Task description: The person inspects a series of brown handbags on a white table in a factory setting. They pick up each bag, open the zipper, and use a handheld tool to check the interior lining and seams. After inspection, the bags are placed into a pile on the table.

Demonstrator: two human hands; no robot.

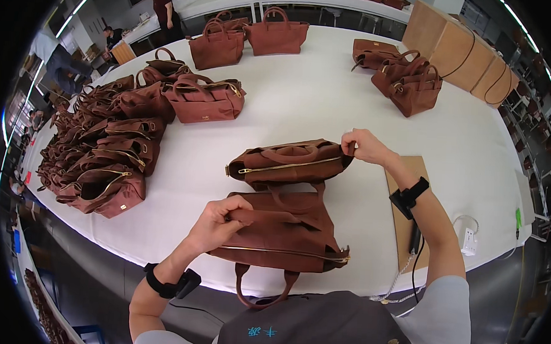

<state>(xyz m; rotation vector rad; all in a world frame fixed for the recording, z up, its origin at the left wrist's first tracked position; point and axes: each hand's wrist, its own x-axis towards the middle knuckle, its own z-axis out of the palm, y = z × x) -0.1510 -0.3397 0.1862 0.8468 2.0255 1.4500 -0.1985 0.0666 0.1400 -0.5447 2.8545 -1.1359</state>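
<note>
Two reddish-brown leather handbags lie in front of me on the white table. My left hand point(215, 223) is closed on a leather edge of the near handbag point(279, 229), which lies flat. Its gold zipper runs along the side closest to me, and one handle hangs over the table edge. Just beyond it is the far handbag point(291, 165), its top zipper facing up and a gold pull at the left end. My right hand point(365, 145) pinches the right end of that bag. Both wrists wear black straps with small devices.
A big heap of similar handbags point(112, 132) covers the table's left side. More brown bags point(276, 32) stand at the back, with a group point(411, 85) at the back right near cardboard boxes point(450, 44). Right of me are a brown board point(403, 241), a corded tool and a power strip point(469, 241).
</note>
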